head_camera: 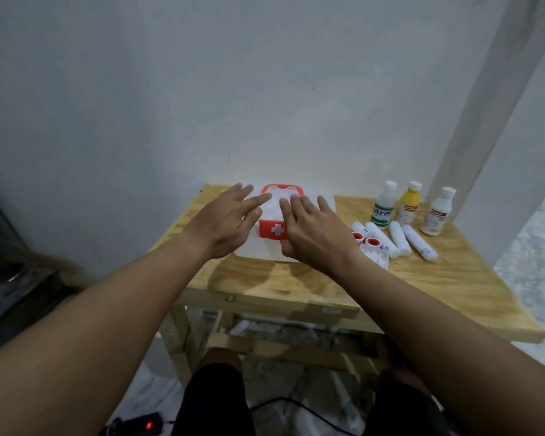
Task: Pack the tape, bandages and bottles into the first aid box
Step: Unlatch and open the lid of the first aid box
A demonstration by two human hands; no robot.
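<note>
Head view. Counter (296, 284): raw plywood top with visible grain, square timber legs and rails below, standing against a plain pale wall.

Box (315, 193): white plastic, rounded corners, lid shut, sitting at the back middle of the counter. A red handle (280, 187) is lying flat on the lid; a red latch with a white cross (273, 229) is showing on the front. Most of the lid is being hidden by the hands.

Left hand (225, 221): flat, fingers spread, hovering over or resting on the box's left part; contact cannot be told. Right hand (312, 234): flat, fingers loosely spread, covering the box's right front; gripping nothing visible.

Bottles, standing right of the box near the wall, all white-capped: one clear with a green label (384, 206), one yellow (408, 202), one white (436, 212). Label print is too blurred to read.

Bandages (400, 239): white cylindrical rolls lying side by side before the bottles.

Tape (373, 242): small rolls with red cores, just beside the right wrist, partly hidden by it; their count is unclear.

Floor: marbled, a dark cable lying across it.
</note>
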